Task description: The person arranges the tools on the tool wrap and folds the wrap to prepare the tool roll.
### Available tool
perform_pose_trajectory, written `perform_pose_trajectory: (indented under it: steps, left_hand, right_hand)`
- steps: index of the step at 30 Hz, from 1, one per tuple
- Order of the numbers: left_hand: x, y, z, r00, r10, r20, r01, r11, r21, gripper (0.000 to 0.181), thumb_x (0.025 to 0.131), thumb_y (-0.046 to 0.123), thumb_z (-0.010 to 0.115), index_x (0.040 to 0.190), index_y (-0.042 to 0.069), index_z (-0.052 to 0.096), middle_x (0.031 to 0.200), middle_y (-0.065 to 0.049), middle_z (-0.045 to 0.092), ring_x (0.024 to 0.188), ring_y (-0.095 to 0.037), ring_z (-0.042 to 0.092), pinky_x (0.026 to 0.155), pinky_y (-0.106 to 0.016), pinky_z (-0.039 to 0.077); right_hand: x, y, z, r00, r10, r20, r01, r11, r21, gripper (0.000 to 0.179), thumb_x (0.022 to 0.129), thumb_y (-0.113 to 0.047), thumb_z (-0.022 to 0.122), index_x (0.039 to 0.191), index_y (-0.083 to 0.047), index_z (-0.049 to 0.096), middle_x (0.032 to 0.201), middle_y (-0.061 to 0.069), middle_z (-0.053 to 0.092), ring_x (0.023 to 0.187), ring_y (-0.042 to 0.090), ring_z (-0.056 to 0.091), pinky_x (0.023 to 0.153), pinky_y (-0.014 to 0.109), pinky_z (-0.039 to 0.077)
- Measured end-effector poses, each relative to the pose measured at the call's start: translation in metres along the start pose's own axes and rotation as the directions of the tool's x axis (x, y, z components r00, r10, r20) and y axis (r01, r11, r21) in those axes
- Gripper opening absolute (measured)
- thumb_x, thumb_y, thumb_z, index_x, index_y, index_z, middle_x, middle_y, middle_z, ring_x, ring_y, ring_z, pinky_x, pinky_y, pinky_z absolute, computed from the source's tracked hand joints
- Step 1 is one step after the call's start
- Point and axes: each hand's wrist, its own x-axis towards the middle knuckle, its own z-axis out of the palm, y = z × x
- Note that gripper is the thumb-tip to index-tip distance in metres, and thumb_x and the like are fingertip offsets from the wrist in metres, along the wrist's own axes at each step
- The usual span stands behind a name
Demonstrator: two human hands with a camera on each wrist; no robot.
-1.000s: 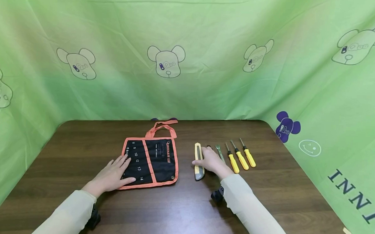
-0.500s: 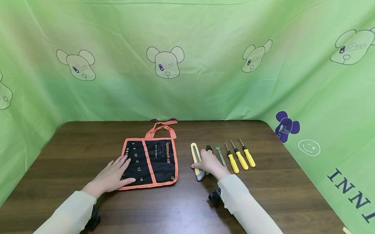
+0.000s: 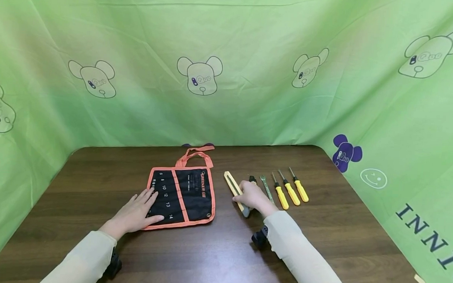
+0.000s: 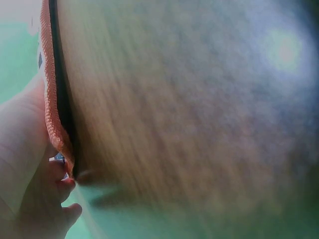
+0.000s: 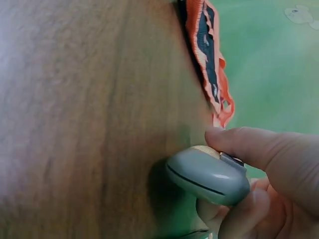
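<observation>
A black tool pouch (image 3: 196, 190) with orange trim, strap handles and printed numbers lies flat on the table. My left hand (image 3: 136, 211) rests on its left part with the fingers straight. In the left wrist view, the pouch's orange edge (image 4: 50, 99) passes beside the hand. My right hand (image 3: 255, 197) holds a yellow and grey utility knife (image 3: 232, 184) between thumb and fingers, tilted with its far end to the left. The right wrist view shows the knife's grey end (image 5: 209, 174) close above the tabletop; the fingers under it are partly hidden.
Right of the knife lie a partly hidden tool with a black end (image 3: 252, 179), a green wrench (image 3: 267, 188) and three yellow-handled screwdrivers (image 3: 292, 193). The brown wooden table (image 3: 192, 261) ends at a green curtain (image 3: 250, 117) behind and on both sides.
The utility knife has turned, its far end swinging left, away from the wrench. The dark-ended tool beside it has become more visible. My left hand and the pouch have stayed put.
</observation>
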Motion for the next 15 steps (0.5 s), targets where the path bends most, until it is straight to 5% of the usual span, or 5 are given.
perform_pose_trajectory:
  steps: [8,15]
  left_hand:
    - [0.000,0.000,-0.001,1.000,0.000,0.002,0.000,1.000,0.000,0.084,0.086,0.057,0.051,0.139,-0.005,0.032,0.143,-0.027,0.026,0.131,-0.042,0.021,0.102,-0.057,0.018]
    - [0.000,0.000,0.000,1.000,-0.004,0.005,0.004,1.000,-0.005,0.084,0.086,0.057,0.051,0.139,-0.005,0.032,0.144,-0.027,0.025,0.132,-0.041,0.020,0.102,-0.057,0.018]
  right_hand:
    - [0.004,0.001,-0.009,0.993,-0.101,-0.054,0.103,0.994,0.041,0.028,0.079,-0.016,0.072,0.097,0.001,0.059,0.070,0.004,0.053,0.060,0.016,0.048,0.056,0.030,0.041]
    - [0.004,-0.002,-0.013,0.986,-0.168,-0.004,0.166,0.971,0.170,0.026,0.081,-0.014,0.070,0.100,0.002,0.061,0.073,0.004,0.059,0.058,0.014,0.052,0.054,0.028,0.044]
